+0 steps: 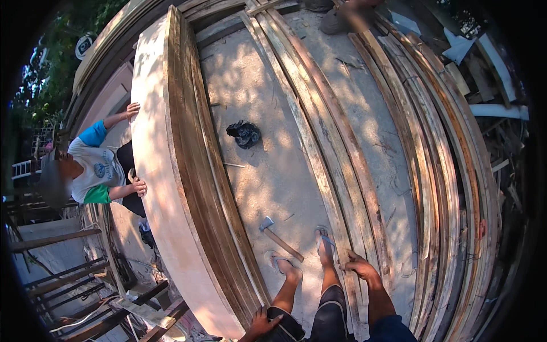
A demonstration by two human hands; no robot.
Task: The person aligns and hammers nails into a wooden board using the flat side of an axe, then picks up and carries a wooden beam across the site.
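Observation:
My left hand (262,324) lies low in the view with its fingers apart, between my knee and the near end of a stack of long brown planks (213,188). My right hand (361,267) is closed around a small pale piece of wood (343,256), just over a row of long timbers (336,165). On the ground ahead of my feet lies a hatchet (282,243) with a wooden handle, its metal head pointing away to the left.
A person (97,168) at the left rests both hands on a wide pale board (156,142). A crumpled black plastic bag (244,134) sits on the sandy ground. More long timbers (439,171) lie at the right. Another person's foot (335,24) shows at the far edge.

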